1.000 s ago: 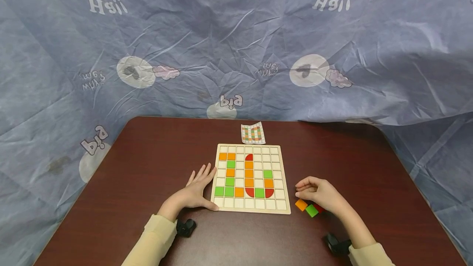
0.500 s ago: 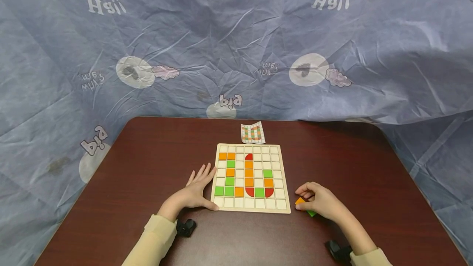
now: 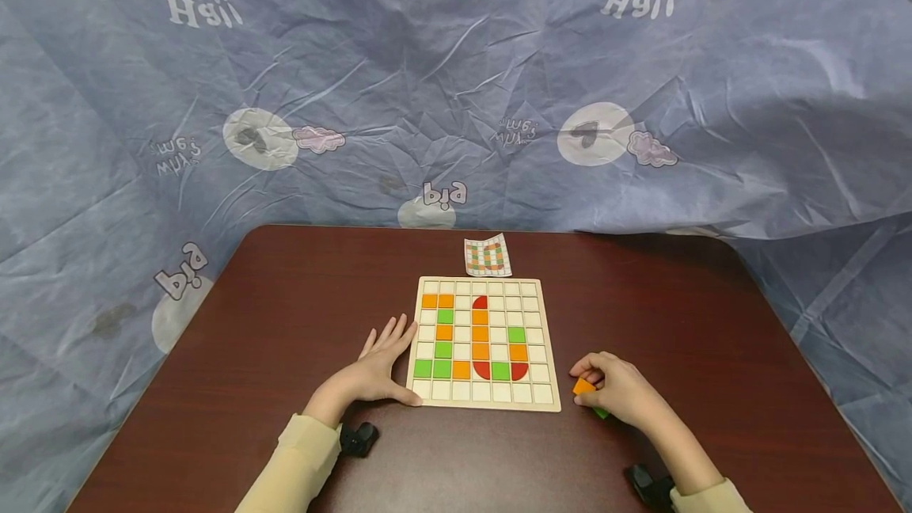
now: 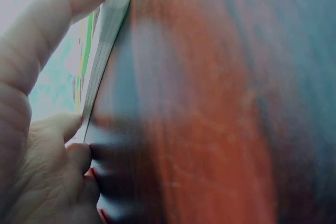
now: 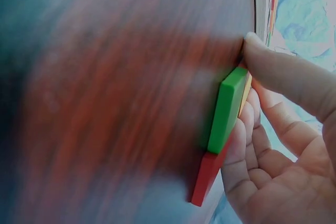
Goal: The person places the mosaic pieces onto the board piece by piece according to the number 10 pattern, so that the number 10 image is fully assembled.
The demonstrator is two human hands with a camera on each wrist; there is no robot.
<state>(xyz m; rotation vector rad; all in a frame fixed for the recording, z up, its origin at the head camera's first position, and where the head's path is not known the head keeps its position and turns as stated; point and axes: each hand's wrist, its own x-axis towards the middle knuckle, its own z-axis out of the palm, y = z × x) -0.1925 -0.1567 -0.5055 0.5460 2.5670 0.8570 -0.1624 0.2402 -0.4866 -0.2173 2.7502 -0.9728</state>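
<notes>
My left hand [image 3: 374, 370] spreads along the left edge of the pale wooden grid board [image 3: 480, 397], its fingers straight and the thumb at the near corner. The left wrist view shows those fingers [image 4: 52, 35] touching the board's side. Right of the board, my right hand [image 3: 616, 386] pinches a square orange tile [image 3: 584, 386] between thumb and fingers, low over the table. A green tile [image 5: 227, 111] lies close by, partly under the hand in the head view. Beside it is a red piece [image 5: 207, 177], which the hand hides in the head view.
Orange, green and red pieces fill some of the board's cells. A small printed pattern card [image 3: 488, 256] lies behind the board on the dark brown table [image 3: 321, 283]. A blue patterned cloth [image 3: 427, 85] hangs beyond the table's far edge.
My right hand has come down and toward me onto the orange tile, which has since shifted slightly to the right. The left hand and the board have stayed in place.
</notes>
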